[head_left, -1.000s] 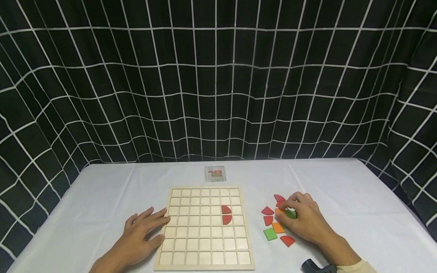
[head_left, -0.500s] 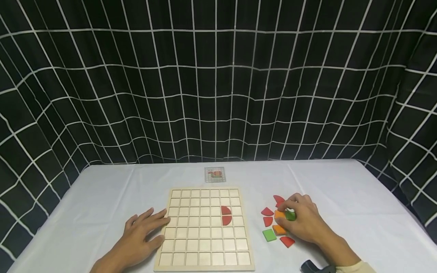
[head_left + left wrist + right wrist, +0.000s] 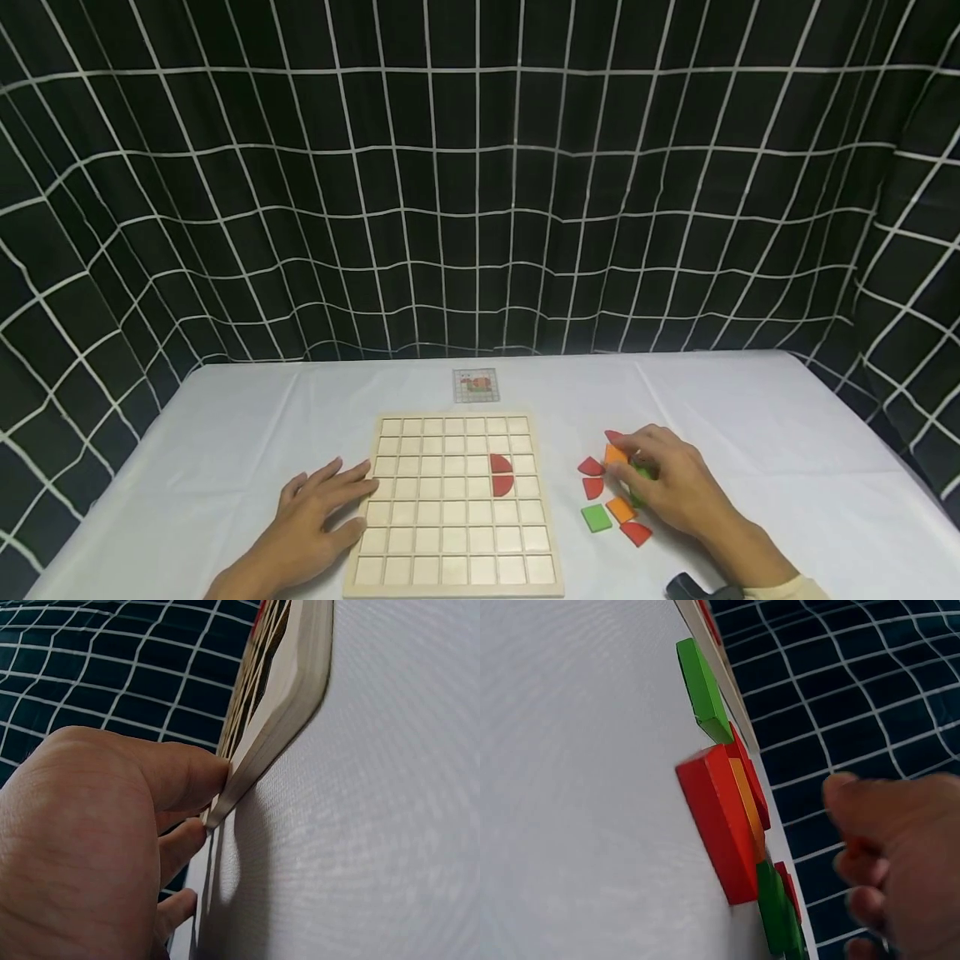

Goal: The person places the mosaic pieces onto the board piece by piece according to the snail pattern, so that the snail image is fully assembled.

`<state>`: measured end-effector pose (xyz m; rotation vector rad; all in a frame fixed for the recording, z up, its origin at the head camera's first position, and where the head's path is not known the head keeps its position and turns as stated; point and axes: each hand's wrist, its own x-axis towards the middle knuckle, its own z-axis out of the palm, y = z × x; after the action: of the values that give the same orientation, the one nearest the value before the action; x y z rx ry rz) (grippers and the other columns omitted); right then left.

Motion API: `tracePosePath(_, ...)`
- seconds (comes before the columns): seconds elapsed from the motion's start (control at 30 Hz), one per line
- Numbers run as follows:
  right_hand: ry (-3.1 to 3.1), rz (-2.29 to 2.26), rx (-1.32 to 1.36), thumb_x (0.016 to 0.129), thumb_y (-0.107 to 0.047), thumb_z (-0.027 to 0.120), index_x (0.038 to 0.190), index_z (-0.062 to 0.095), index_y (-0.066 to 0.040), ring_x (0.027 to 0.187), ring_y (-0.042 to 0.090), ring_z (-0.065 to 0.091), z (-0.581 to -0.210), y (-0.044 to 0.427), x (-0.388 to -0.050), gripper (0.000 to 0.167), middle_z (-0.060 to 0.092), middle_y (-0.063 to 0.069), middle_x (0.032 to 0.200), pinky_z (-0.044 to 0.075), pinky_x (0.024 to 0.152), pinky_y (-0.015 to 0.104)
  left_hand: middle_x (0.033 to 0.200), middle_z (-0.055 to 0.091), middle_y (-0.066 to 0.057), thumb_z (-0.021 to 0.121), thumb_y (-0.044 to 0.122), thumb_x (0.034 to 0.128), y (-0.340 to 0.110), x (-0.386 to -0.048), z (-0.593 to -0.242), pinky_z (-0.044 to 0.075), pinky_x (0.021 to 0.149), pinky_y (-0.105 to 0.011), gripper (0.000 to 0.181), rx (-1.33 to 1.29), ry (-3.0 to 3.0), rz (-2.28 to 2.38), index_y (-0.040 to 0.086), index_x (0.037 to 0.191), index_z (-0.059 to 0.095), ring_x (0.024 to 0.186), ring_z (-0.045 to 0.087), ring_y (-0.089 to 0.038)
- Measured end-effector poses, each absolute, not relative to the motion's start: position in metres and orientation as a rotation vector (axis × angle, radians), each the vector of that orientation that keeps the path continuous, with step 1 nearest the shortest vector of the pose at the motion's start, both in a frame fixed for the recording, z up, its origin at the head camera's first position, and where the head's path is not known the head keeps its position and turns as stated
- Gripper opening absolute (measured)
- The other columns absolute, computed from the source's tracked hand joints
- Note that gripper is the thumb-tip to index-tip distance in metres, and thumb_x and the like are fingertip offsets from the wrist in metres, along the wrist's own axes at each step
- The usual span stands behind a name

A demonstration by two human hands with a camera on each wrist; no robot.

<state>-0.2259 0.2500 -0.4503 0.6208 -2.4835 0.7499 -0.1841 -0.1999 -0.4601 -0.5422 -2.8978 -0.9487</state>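
Note:
A wooden grid board [image 3: 450, 533] lies on the table with two red quarter-round tiles [image 3: 502, 475] in its right-hand cells. My left hand [image 3: 315, 521] rests along its left edge with fingers spread; the left wrist view shows the thumb [image 3: 195, 776] touching the board's side. Over on the right, my right hand [image 3: 671, 479] pinches an orange square tile [image 3: 615, 454] between thumb and fingertips, above the loose tiles. In the right wrist view this hand [image 3: 907, 847] is off the table, and the tile is mostly hidden behind the thumb.
Around the right hand lie a green square tile [image 3: 596, 517], another orange tile [image 3: 621, 509], several red tiles [image 3: 636, 533] and partly covered green ones. A small picture card [image 3: 476, 385] lies behind the board. A black gridded curtain [image 3: 480, 183] hangs beyond the table.
The right hand has lifted the orange square tile slightly off the pile, and the tile now sits tilted at its fingertips. The other orange tile has shifted a little. The left hand has stayed put.

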Motion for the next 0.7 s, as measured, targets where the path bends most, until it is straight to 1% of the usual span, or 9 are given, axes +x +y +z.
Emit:
tracePosePath(0.07,-2.453,0.767,0.636,0.072,-0.010,0.086,0.106,0.074,-0.011,0.074,0.011,0.055,-0.447,0.250,-0.225,0.036,0.061,-0.014,0.090,0.048,0.065,0.027,0.145,0.046,0.001,0.066,0.021,0.0884,-0.199,-0.184,-0.461,0.003,0.105,-0.064,0.039,-0.547,-2.900,-0.964,0.018,0.128,0.064,0.140,0.026,-0.034)
tracePosePath(0.17,-2.404,0.773,0.686,0.071,-0.010,0.086,0.103,0.074,-0.012,0.079,0.010,0.056,-0.443,0.248,-0.222,0.034,0.061,-0.014,0.091,0.045,0.069,0.018,0.145,0.046,0.002,0.066,0.021,0.0887,-0.197,-0.183,-0.462,0.002,0.106,-0.063,0.039,-0.542,-2.915,-0.989,0.018,0.128,0.064,0.140,0.025,-0.033)
tracePosePath(0.23,-2.376,0.794,0.727,0.071,-0.008,0.086,0.102,0.073,-0.013,0.084,0.010,0.058,-0.439,0.244,-0.221,0.034,0.062,-0.013,0.094,0.044,0.073,0.015,0.145,0.046,0.002,0.066,0.021,0.0888,-0.197,-0.182,-0.462,0.002,0.106,-0.063,0.039,-0.540,-2.919,-1.004,0.018,0.128,0.064,0.140,0.025,-0.033)
tracePosePath(0.33,-2.354,0.839,0.767,0.071,-0.005,0.085,0.102,0.073,-0.013,0.089,0.010,0.058,-0.431,0.234,-0.219,0.034,0.062,-0.012,0.096,0.043,0.073,0.015,0.145,0.046,0.002,0.066,0.021,0.0887,-0.198,-0.182,-0.461,0.003,0.106,-0.062,0.039,-0.534,-2.919,-1.003,0.018,0.127,0.064,0.140,0.025,-0.033)
tracePosePath(0.43,-2.347,0.891,0.776,0.072,-0.002,0.082,0.102,0.073,-0.013,0.089,0.010,0.057,-0.422,0.222,-0.219,0.033,0.062,-0.011,0.097,0.044,0.073,0.017,0.145,0.046,0.003,0.066,0.022,0.0888,-0.199,-0.183,-0.459,0.003,0.106,-0.061,0.039,-0.526,-2.919,-0.988,0.019,0.128,0.064,0.140,0.025,-0.032)
tracePosePath(0.53,-2.342,0.913,0.792,0.073,-0.003,0.081,0.102,0.073,-0.013,0.092,0.010,0.057,-0.415,0.209,-0.221,0.031,0.061,-0.012,0.098,0.044,0.079,0.016,0.145,0.046,0.003,0.066,0.023,0.0888,-0.200,-0.184,-0.458,0.003,0.106,-0.061,0.039,-0.517,-2.920,-0.977,0.020,0.128,0.064,0.140,0.025,-0.032)
tracePosePath(0.6,-2.327,0.917,0.814,0.074,-0.003,0.080,0.101,0.073,-0.012,0.093,0.010,0.057,-0.412,0.202,-0.223,0.030,0.061,-0.012,0.097,0.044,0.080,0.017,0.145,0.045,0.003,0.066,0.023,0.0889,-0.200,-0.185,-0.458,0.003,0.107,-0.061,0.039,-0.513,-2.920,-0.973,0.020,0.128,0.064,0.140,0.025,-0.031)
tracePosePath(0.7,-2.298,0.909,0.849,0.075,-0.005,0.080,0.101,0.072,-0.013,0.094,0.010,0.057,-0.409,0.192,-0.225,0.029,0.061,-0.012,0.097,0.045,0.075,0.019,0.145,0.046,0.003,0.066,0.023,0.0890,-0.201,-0.186,-0.457,0.002,0.107,-0.061,0.039,-0.516,-2.913,-0.974,0.019,0.127,0.064,0.140,0.025,-0.031)
